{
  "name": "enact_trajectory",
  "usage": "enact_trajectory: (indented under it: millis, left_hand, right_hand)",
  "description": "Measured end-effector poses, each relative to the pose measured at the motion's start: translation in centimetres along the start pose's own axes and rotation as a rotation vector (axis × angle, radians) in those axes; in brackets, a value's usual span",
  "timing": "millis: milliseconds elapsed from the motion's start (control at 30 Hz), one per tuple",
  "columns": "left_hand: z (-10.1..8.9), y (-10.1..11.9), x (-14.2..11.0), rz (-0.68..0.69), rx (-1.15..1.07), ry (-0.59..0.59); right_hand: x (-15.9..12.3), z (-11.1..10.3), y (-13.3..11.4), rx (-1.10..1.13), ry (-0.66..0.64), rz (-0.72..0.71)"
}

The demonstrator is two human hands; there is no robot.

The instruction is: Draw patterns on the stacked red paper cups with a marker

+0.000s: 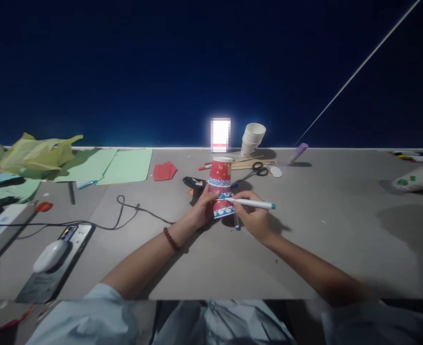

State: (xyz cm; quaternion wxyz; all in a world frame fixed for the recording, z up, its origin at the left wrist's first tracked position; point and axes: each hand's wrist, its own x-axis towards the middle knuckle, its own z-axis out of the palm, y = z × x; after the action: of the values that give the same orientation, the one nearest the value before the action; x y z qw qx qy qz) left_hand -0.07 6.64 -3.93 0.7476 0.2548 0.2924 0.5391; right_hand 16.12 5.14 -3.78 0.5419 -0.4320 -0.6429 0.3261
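My left hand (pixel 203 209) is wrapped round a piece made of red and blue patterned paper cups (pixel 221 168), joined one above the other, and keeps it a little tilted over the table. Between the fingers of my right hand (pixel 255 219) is a white marker (pixel 252 203) with a teal end. Its tip meets the lower part of the cups, at a blue band. Just left of the cups lies a black glue gun (pixel 194 184), partly behind my left hand. A blue-ended pen (pixel 237 222) rests on the table below the cups.
Behind the cups are scissors (pixel 260 169), wooden sticks (pixel 245 165) and stacked white paper cups (pixel 253 138). Red paper (pixel 164 171), green sheets (pixel 127 167), a yellow bag (pixel 41 152), a phone (pixel 58 261) and a power strip (pixel 8 225) lie leftward. A black cord (pixel 103 227) crosses the table.
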Motion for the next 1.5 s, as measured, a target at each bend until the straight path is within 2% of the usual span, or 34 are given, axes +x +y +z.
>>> enact_trajectory:
  millis: [433, 1233, 1500]
  left_hand:
    - [0.19, 0.06, -0.11, -0.002, 0.008, -0.008]
    - [0.22, 0.14, -0.21, -0.009, 0.015, -0.005]
    - [0.10, -0.01, -0.06, -0.010, 0.004, -0.008]
  right_hand:
    - [0.07, 0.07, -0.05, 0.031, 0.040, -0.006]
    - [0.14, 0.10, -0.44, 0.036, 0.033, 0.023]
    - [0.09, 0.06, 0.10, 0.035, 0.022, 0.020]
